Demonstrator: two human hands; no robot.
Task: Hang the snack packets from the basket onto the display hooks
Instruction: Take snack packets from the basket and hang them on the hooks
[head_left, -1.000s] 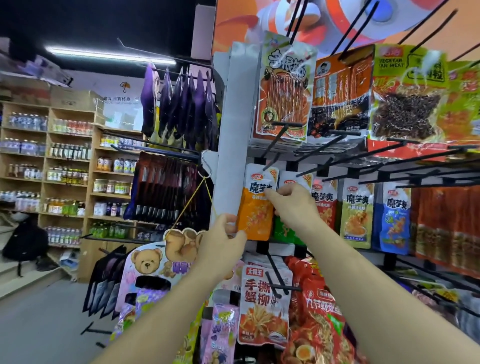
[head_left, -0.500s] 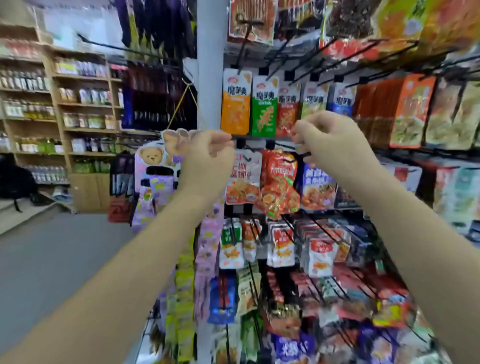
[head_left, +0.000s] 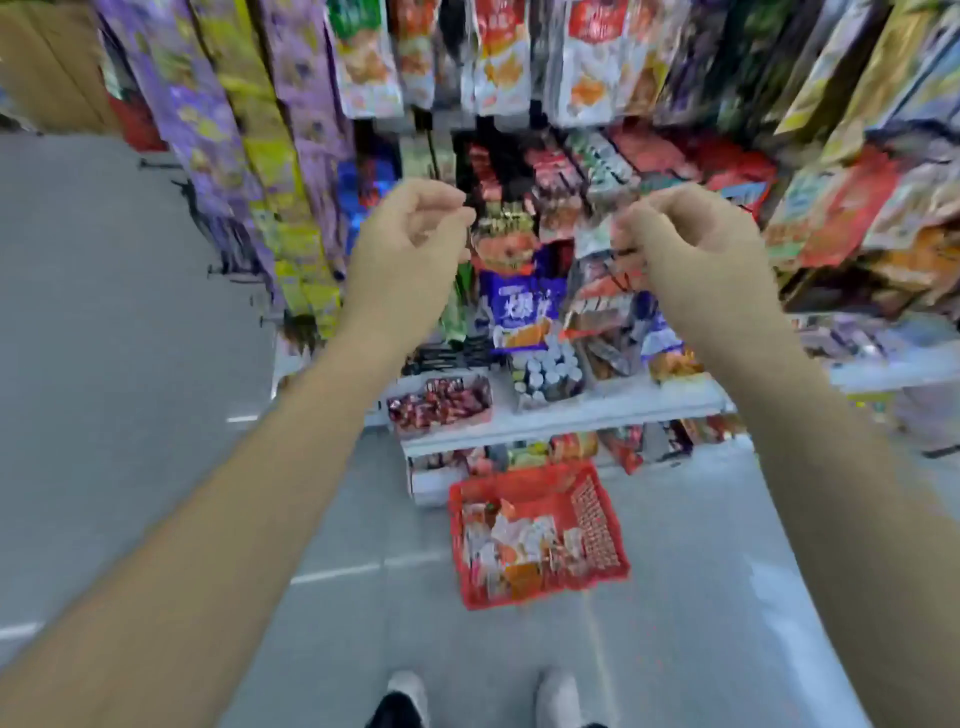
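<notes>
A red plastic basket (head_left: 597, 525) stands on the grey floor in front of the rack, with several snack packets (head_left: 514, 545) lying in it. Above it rises the display rack, crowded with hanging snack packets (head_left: 519, 306) on hooks. My left hand (head_left: 410, 249) and my right hand (head_left: 691, 244) hover side by side in front of the rack's middle rows, well above the basket. Their fingers are loosely curled, and neither hand holds a packet. The view is blurred by motion.
A white shelf (head_left: 561, 410) with small boxes of sweets juts out at the rack's foot, just behind the basket. Long purple and yellow packet strips (head_left: 291, 156) hang at the rack's left end. Grey floor (head_left: 130, 364) lies to the left. My shoes (head_left: 408, 691) show at the bottom.
The view has swung down from the upper hooks to the floor, bringing the basket into sight. Both hands have let go of the packets on the hooks and come down, holding nothing.
</notes>
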